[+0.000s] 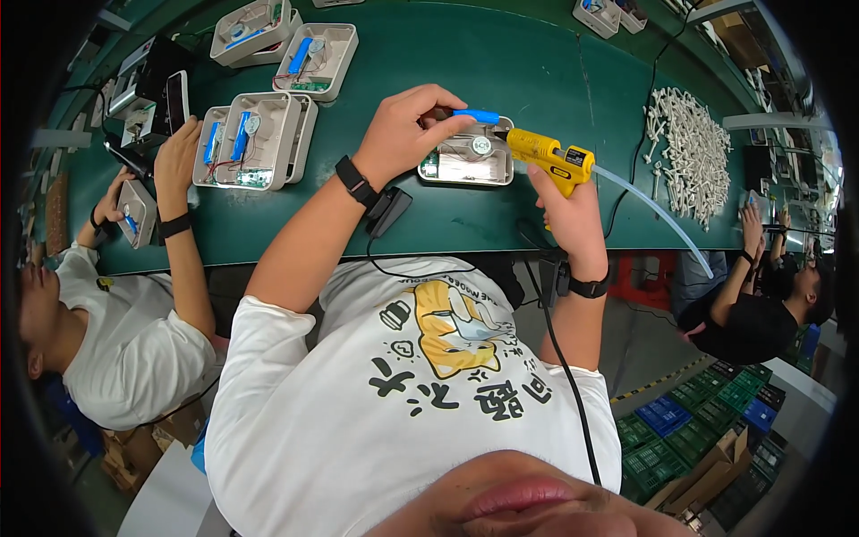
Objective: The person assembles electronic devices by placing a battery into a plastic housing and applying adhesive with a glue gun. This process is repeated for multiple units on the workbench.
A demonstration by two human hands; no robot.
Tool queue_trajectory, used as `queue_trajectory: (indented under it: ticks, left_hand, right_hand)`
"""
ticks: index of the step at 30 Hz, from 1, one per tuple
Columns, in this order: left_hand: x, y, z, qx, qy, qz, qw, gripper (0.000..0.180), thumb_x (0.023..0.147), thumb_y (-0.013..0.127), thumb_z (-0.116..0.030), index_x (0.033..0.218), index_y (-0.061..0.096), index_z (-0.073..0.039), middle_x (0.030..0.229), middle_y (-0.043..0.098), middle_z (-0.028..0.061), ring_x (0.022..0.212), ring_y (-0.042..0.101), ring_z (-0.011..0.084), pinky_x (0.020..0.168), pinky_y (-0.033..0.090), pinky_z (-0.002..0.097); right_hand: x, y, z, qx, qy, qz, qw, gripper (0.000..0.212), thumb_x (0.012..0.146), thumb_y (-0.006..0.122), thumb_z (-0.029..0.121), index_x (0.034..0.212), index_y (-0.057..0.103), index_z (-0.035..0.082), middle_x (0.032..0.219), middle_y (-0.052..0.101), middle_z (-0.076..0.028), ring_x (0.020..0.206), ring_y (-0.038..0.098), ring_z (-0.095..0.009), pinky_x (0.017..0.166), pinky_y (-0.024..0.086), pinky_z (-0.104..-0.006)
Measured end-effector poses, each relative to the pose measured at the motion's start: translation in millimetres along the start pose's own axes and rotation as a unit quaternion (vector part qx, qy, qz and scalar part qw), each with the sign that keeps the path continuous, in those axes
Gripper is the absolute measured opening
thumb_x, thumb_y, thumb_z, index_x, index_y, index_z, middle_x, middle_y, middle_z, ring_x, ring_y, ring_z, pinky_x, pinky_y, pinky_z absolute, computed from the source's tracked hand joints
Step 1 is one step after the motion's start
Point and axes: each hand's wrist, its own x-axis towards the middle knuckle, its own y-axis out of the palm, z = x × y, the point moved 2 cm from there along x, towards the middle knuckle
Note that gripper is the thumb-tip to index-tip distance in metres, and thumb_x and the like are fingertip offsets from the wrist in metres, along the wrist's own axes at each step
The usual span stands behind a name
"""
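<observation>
Closest to the camera is part of the wearer's face, then a white T-shirt [295,403] with an orange cat print; a black cable [582,412] hangs across it. Beyond, over the green bench [501,54], the left hand [412,125] pinches a blue cylindrical battery cell [479,116] between thumb and fingers. Smooth and lying level, the cell is at the far rim of a white plastic housing [465,182], which sits nearer the bench's front edge than its back edge. The right hand [568,210] is wrapped around the grip of a yellow glue gun [573,165], its dark nozzle beside the cell; a translucent glue stick [658,209] trails from its rear. Whether the nozzle touches anything, I cannot tell.

Inside the housing are a green circuit board [430,166] at the left and a round pale disc [481,144] with wires. The left hand and the gun hide parts of its rim.

Toward the bench's left end, stacked housings [308,134] hold blue cells, boards and discs; more housings [344,54] stand behind them. A co-worker's hands [179,148] are at that end, beside another housing. A heap of small white pieces [693,157] covers part of the right end.
</observation>
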Motion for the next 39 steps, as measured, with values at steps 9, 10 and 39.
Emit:
queue_trajectory:
  ticks: [9,10,39]
  left_hand:
    - [2.8,0.5,-12.7,0.088,0.027,0.047,0.995,0.022,0.089,0.09,-0.025,0.101,0.082,-0.008,0.09,0.074,0.0037,0.074,0.066,0.0165,0.067,0.054,0.0303]
    - [2.9,1.1,-13.4,0.107,0.038,0.049,0.992,0.022,0.088,0.091,-0.025,0.1,0.082,-0.009,0.09,0.074,0.0036,0.076,0.067,0.0176,0.068,0.055,0.0312]
    - [13.4,1.5,10.1,0.014,-0.151,0.119,0.981,0.023,0.099,0.081,-0.02,0.111,0.081,-0.001,0.101,0.081,0.0102,0.087,0.074,0.017,0.084,0.059,0.0318]
  right_hand:
    - [-8.4,-10.3,0.7,0.01,0.048,0.01,0.999,0.04,0.099,0.079,0.037,0.118,0.073,0.002,0.083,0.068,0.001,0.064,0.057,-0.005,0.053,0.046,-0.0244]
    - [-7.6,-11.3,-1.9,0.01,0.049,0.01,0.999,0.04,0.099,0.079,0.037,0.118,0.073,0.002,0.083,0.068,0.001,0.064,0.057,-0.005,0.053,0.046,-0.0244]
    - [-2.4,-5.6,-11.4,0.023,-0.031,0.003,0.999,0.035,0.099,0.08,0.029,0.119,0.075,0.001,0.085,0.07,0.001,0.07,0.061,-0.005,0.054,0.046,-0.0235]
